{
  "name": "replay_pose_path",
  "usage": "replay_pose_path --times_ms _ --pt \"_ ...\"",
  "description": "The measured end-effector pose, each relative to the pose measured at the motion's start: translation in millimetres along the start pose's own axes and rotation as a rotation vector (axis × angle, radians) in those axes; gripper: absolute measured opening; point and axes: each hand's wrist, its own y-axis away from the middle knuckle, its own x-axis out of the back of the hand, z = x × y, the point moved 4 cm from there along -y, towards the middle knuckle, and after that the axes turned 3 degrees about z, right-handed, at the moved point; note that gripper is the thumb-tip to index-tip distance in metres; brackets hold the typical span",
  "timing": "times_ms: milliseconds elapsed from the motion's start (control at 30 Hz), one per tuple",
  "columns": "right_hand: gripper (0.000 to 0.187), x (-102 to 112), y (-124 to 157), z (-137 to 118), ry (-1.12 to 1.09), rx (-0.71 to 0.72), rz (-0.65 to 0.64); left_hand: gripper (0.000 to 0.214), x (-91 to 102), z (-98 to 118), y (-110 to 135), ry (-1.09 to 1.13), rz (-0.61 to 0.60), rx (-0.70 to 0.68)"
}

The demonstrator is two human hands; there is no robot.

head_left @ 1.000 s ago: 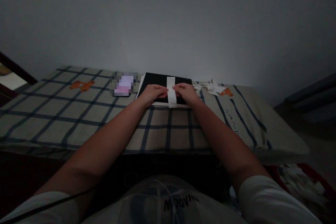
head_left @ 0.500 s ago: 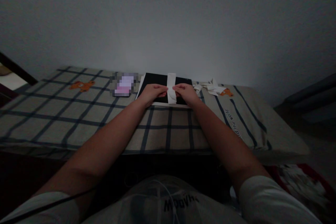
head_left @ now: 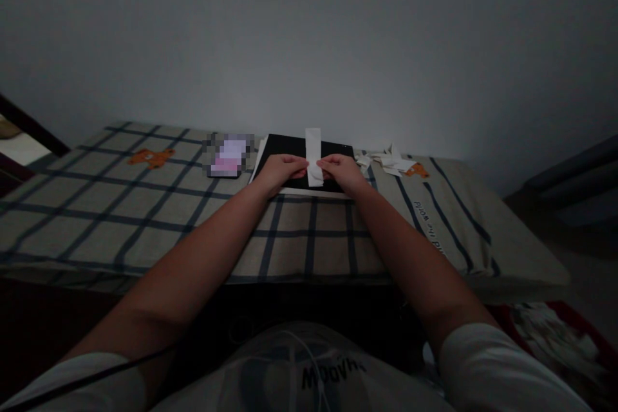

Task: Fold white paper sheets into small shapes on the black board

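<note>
A narrow white paper strip stands lengthwise over a black board that lies on the checked bedcover. My left hand pinches the strip's left edge with its fingers closed. My right hand pinches the right edge the same way. Both hands rest on the board near its front edge, and white paper shows under the board at its left and front sides.
A blurred pink phone-like item lies left of the board. A heap of white paper scraps sits to the right by the wall. More paper scraps lie on the floor at lower right. A dark bed rail is far left.
The strip has slid away from me: its far end now reaches past the board's back edge and its near end no longer hangs over the front. Both hands stayed put.
</note>
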Motion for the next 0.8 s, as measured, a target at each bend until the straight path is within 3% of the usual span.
replay_pose_path --times_ms 300,633,800 --pt "0.013 -3.9 4.8 -1.4 -0.046 -0.092 -0.047 0.012 0.8 6.4 4.3 -0.014 0.066 -0.046" --pt "0.016 2.1 1.8 -4.7 0.015 0.023 0.035 0.011 -3.2 1.8 3.7 -0.031 -0.032 0.015" --pt "0.017 0.6 2.1 -1.3 -0.024 -0.041 -0.004 0.006 -2.5 6.9 6.6 -0.064 0.021 -0.016"
